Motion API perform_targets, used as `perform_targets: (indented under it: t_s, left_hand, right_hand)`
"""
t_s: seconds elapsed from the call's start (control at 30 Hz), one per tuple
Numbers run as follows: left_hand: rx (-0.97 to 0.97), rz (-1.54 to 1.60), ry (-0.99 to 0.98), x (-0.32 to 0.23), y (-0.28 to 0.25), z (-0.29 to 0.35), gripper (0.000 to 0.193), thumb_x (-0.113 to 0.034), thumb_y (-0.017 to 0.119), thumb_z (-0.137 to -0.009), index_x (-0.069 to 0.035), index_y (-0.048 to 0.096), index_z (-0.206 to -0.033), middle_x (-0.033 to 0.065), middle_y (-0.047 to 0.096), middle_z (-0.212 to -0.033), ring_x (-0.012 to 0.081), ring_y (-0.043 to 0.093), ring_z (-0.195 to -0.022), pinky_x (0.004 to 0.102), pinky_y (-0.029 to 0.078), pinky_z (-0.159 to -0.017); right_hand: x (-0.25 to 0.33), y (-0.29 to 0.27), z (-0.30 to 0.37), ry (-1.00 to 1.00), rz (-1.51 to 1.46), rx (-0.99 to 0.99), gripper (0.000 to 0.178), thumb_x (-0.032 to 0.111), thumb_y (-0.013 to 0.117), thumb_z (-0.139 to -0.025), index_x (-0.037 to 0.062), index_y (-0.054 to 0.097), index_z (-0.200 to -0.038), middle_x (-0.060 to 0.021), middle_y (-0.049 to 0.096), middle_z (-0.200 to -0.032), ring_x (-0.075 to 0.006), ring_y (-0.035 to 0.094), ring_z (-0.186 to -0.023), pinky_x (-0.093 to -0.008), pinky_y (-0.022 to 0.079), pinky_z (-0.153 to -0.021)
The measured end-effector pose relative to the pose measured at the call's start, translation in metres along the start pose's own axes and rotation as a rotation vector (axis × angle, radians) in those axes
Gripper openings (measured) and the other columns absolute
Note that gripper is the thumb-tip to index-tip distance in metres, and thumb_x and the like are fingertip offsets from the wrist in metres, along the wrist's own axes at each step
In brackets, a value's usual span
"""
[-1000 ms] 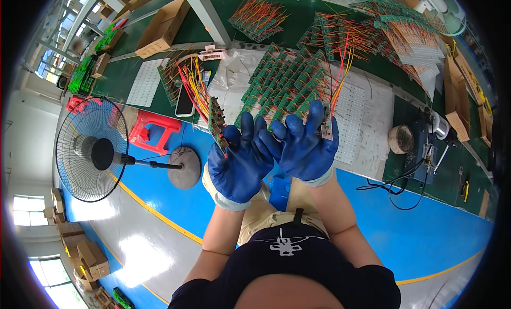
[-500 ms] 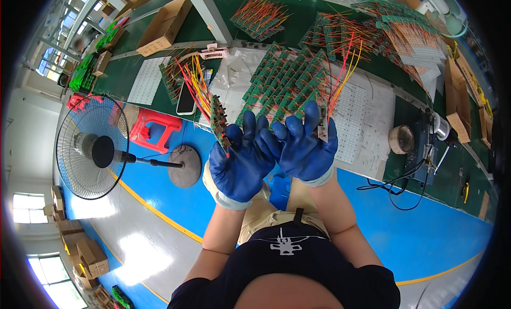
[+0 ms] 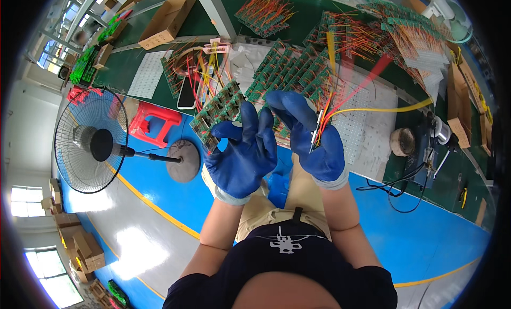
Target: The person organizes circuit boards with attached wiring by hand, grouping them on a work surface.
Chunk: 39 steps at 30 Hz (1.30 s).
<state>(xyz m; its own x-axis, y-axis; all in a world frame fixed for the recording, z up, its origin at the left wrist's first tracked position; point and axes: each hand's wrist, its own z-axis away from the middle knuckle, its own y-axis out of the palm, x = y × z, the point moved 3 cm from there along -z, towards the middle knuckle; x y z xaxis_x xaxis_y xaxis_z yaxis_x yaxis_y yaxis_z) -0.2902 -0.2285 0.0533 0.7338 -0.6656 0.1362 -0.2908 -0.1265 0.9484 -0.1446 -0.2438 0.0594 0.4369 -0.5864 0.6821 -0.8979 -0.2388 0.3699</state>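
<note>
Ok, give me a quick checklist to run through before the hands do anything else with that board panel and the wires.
1. Left hand gripping the green board panel: ok.
2. Right hand pinching the small wired board: ok.
3. Red and yellow wires free of tangles: cannot tell.
4. Both hands in blue gloves: ok.
5. Bench has bare room ahead: not ok, boards crowd it.

gloves: blue, rubbery, with pale grey cuffs, on left hand point(image 3: 242, 152) and right hand point(image 3: 314, 141)
arms: bare below the elbows
shirt point(image 3: 287, 266): dark navy, small white drawing on front
trousers point(image 3: 277, 202): tan
</note>
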Motion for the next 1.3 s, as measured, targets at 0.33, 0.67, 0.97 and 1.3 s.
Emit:
perform_targets:
  t_s: [0.33, 0.67, 0.97, 1.3]
  left_hand:
    - [-0.001, -0.038, 0.02, 0.0, 0.001, -0.001, 0.022, -0.015, 0.068, -0.076, -0.02, 0.065, -0.097, 0.0017, 0.036, -0.145, 0.02, 0.017, -0.14, 0.0355, 0.014, -0.112]
    - [-0.135, -0.818, 0.218, -0.004, -0.016, 0.003, 0.043, -0.02, 0.062, -0.083, -0.005, 0.052, -0.122, 0.0155, 0.042, -0.137, 0.0267, 0.033, -0.133, 0.0416, 0.023, -0.11]
    - [-0.554, -1.129, 0.452, 0.001, -0.027, -0.001, 0.036, -0.006, 0.06, -0.087, -0.002, 0.051, -0.121, -0.0034, 0.059, -0.095, -0.0012, 0.045, -0.067, 0.0153, 0.03, -0.048]
    - [-0.519, -0.978, 0.49, -0.015, -0.084, -0.01, 0.018, -0.015, 0.06, -0.09, -0.006, 0.055, -0.105, 0.0027, 0.059, -0.104, 0.0135, 0.056, -0.099, 0.0285, 0.045, -0.088]
  right_hand:
    - [-0.011, 0.005, 0.007, 0.261, -0.184, -0.015, 0.057, 0.035, 0.037, -0.097, -0.0035, 0.03, -0.139, -0.0183, 0.036, -0.142, -0.0259, 0.034, -0.132, -0.0373, 0.021, -0.11]
    - [-0.024, -0.029, 0.045, 0.332, 0.358, -0.183, 0.037, 0.005, 0.041, -0.096, -0.0057, 0.039, -0.132, -0.0203, 0.045, -0.131, -0.0241, 0.049, -0.119, -0.0285, 0.037, -0.102]
    - [-0.021, 0.0, 0.044, 0.173, 0.697, -0.076, 0.041, 0.007, 0.035, -0.098, -0.0036, 0.031, -0.138, -0.016, 0.037, -0.14, -0.0203, 0.037, -0.129, -0.0289, 0.027, -0.108]
    - [-0.041, -0.045, 0.075, 0.145, 1.096, -0.092, 0.042, 0.015, 0.041, -0.097, -0.0032, 0.034, -0.135, -0.0173, 0.044, -0.133, -0.0269, 0.049, -0.12, -0.0359, 0.039, -0.102]
